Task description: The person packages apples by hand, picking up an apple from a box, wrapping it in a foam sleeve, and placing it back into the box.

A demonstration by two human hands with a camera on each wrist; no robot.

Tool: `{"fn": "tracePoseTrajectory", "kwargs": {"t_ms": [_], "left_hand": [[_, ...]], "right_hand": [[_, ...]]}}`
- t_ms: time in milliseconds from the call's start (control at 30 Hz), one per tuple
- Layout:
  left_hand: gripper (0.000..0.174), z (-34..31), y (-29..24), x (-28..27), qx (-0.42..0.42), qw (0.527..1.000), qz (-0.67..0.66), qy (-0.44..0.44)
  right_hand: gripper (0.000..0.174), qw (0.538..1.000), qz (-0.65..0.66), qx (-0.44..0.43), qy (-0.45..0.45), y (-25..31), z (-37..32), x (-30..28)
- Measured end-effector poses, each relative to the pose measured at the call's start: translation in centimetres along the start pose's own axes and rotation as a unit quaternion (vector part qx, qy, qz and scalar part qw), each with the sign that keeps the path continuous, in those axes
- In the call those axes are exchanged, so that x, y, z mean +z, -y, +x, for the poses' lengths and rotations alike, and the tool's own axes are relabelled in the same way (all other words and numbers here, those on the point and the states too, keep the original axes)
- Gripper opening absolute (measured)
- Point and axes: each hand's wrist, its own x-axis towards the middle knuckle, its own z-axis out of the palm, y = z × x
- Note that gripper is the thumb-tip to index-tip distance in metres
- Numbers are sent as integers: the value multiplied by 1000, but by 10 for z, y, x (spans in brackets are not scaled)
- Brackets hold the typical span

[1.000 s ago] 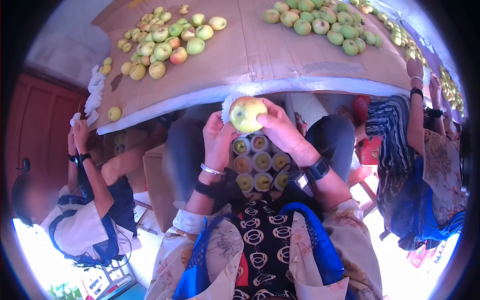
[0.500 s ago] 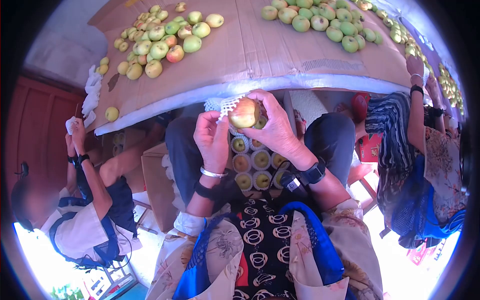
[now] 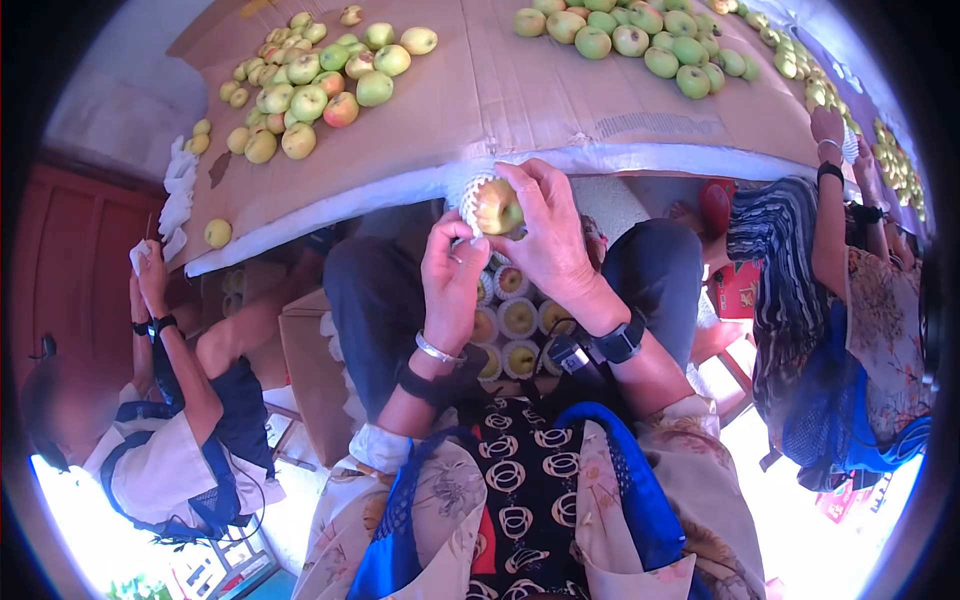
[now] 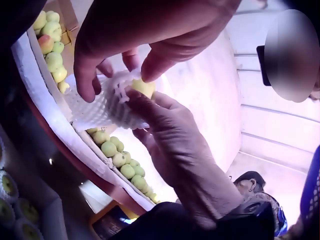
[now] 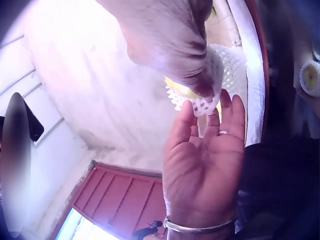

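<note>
In front of the lap, my right hand (image 3: 555, 235) grips a yellow-green apple (image 3: 508, 212), thumb below and fingers over the top. A white foam net sleeve (image 3: 474, 203) covers the apple's left side. My left hand (image 3: 452, 280) pinches the sleeve's lower edge between thumb and fingers. Seen from the left wrist, the net (image 4: 112, 102) reaches well past the apple (image 4: 145, 89) on the far side. In the right wrist view, the left hand (image 5: 202, 165) is turned palm up, its thumb touching the net (image 5: 204, 106).
Below the hands, netted apples (image 3: 518, 318) sit in rows. Loose apples lie in piles on a cardboard-covered table (image 3: 470, 110) with a white padded edge. A person (image 3: 170, 400) sits at the left holding something white; another person's arm (image 3: 828, 220) reaches to the table at the right.
The apple has turned in the hands, and the net sleeve now covers more of its left side. The left hand has moved up and right, closer to the right hand.
</note>
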Motion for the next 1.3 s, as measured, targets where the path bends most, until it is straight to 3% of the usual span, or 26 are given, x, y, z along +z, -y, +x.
{"fn": "tracePoseTrajectory", "kwargs": {"t_ms": [67, 167, 267, 367, 500, 600, 700, 800, 900, 1100, 1200, 1300], "left_hand": [[14, 2, -2, -2, -83, 995, -49, 8], [14, 4, 6, 6, -63, 991, -115, -26], [20, 6, 6, 11, -108, 973, -179, -99], [25, 4, 1, 7, -76, 975, -178, -112], [38, 8, 1, -19, 48, 985, -45, -161], [48, 9, -13, -22, 103, 989, 29, -103], [57, 7, -18, -17, 154, 979, 109, -81], [65, 6, -22, -14, 163, 976, 119, -79], [64, 4, -19, -17, 178, 973, 133, -62], [58, 7, -15, -17, 145, 973, 128, -125], [56, 10, -13, -21, 108, 985, 25, -130], [54, 12, -15, -24, 93, 983, -39, -152]], "right_hand": [[73, 999, -34, -11, -4, 0, 0, 1], [70, 997, -62, -48, -28, -1, 5, 5], [64, 996, -67, -59, -26, 3, 3, 11], [58, 998, 17, -52, 7, 8, 4, 10], [50, 984, 171, -3, 58, 10, 4, 3], [45, 971, 231, 31, 57, 8, 4, 3], [33, 966, 249, 54, 53, 8, 3, 1], [22, 984, 179, -8, 13, 6, 3, 0], [17, 983, 183, 1, -2, 4, 3, 0], [16, 980, 171, -97, 38, 11, 1, 1], [14, 981, 156, -96, 62, 14, -3, 6], [30, 981, 131, -110, 96, 13, -2, 3]]}}
